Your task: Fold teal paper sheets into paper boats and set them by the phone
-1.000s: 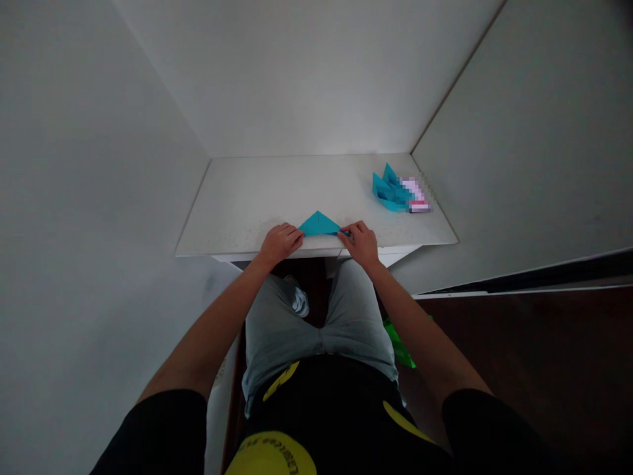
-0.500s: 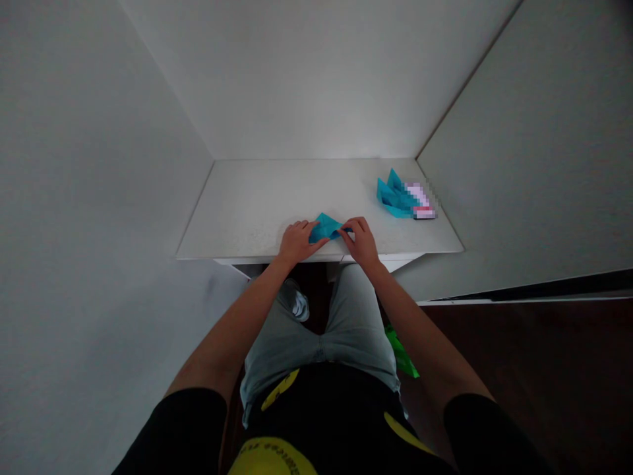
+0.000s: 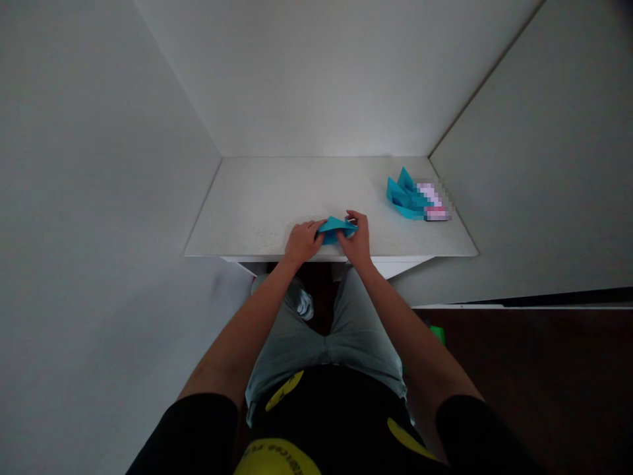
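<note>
A piece of folded blue paper (image 3: 335,226) is between my two hands, just above or on the front part of the white table. My left hand (image 3: 304,241) grips its left end, fingers behind and thumb in front. At the right end, my right hand (image 3: 358,239) has its thumb against the front of the paper, with the fingers curled behind it. Part of the paper is covered by my fingers. Farther right, folded blue paper boats (image 3: 406,196) sit together on the table, apart from my hands.
A blurred-out pink and white item (image 3: 434,203) lies beside the boats on the white table (image 3: 257,198). Walls enclose the table at the back, left and right. Below it are my legs and a dark floor, with a bright green thing (image 3: 438,334) at the right.
My right hand has turned, and its fingers have shifted around the paper's right end. The folded paper now shows a wider, flatter top edge. The whole view has shifted slightly.
</note>
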Action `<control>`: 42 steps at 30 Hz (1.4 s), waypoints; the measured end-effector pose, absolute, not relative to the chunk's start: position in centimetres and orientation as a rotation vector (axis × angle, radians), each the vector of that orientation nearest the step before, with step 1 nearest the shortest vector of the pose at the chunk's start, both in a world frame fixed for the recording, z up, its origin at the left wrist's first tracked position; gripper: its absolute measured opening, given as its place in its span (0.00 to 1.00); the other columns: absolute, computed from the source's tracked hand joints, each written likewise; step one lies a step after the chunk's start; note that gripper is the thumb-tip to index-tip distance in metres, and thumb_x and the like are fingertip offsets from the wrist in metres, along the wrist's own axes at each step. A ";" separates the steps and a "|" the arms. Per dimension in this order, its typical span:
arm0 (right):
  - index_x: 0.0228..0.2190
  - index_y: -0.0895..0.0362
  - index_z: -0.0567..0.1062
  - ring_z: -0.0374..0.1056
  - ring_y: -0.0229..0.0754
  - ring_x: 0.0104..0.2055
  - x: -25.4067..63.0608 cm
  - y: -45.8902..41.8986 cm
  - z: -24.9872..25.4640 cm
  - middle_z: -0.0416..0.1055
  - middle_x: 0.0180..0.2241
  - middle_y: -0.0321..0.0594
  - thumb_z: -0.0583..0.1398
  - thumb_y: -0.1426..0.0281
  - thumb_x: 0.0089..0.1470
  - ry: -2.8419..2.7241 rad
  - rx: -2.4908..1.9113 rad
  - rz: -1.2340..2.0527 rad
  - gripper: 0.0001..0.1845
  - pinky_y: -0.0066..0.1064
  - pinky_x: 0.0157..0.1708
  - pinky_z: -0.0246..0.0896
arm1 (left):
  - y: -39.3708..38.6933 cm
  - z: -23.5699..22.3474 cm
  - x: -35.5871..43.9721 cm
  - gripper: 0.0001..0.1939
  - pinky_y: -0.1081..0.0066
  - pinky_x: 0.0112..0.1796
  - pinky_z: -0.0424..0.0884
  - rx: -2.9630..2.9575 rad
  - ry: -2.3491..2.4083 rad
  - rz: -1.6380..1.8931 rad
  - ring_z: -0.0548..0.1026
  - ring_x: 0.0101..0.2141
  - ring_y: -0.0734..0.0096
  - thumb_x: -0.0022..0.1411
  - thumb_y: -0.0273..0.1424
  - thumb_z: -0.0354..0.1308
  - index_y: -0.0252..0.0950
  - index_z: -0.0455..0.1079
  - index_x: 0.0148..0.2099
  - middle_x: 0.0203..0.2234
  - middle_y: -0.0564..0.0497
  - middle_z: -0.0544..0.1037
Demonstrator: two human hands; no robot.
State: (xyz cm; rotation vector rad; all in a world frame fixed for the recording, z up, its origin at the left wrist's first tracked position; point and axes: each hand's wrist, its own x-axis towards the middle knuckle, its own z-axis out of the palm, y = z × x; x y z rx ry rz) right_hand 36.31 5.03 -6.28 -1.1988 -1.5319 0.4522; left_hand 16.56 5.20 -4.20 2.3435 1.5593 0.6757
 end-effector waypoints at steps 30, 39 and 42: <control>0.47 0.50 0.85 0.74 0.56 0.54 44.2 4.4 -6.3 0.81 0.52 0.47 0.67 0.66 0.65 -2.159 -1.135 0.407 0.10 0.54 0.58 0.69 | 5.7 -4.9 12.7 0.05 0.55 0.58 0.75 2.288 1.286 0.848 0.82 0.48 0.58 0.65 0.32 0.71 0.43 0.86 0.44 0.43 0.47 0.86; 0.39 0.53 0.85 0.74 0.49 0.42 45.2 4.7 -6.2 0.77 0.42 0.46 0.62 0.52 0.71 -2.053 -1.157 0.588 0.19 0.45 0.47 0.75 | 4.9 -4.3 12.1 0.14 0.65 0.41 0.75 2.198 1.367 0.769 0.79 0.35 0.67 0.71 0.45 0.68 0.41 0.86 0.41 0.39 0.46 0.82; 0.38 0.55 0.83 0.72 0.45 0.37 44.4 4.9 -6.5 0.74 0.40 0.44 0.64 0.54 0.69 -1.974 -1.280 0.577 0.17 0.41 0.42 0.73 | 5.1 -4.0 12.6 0.14 0.63 0.44 0.75 2.188 1.436 0.743 0.79 0.36 0.65 0.72 0.43 0.66 0.39 0.85 0.41 0.39 0.46 0.82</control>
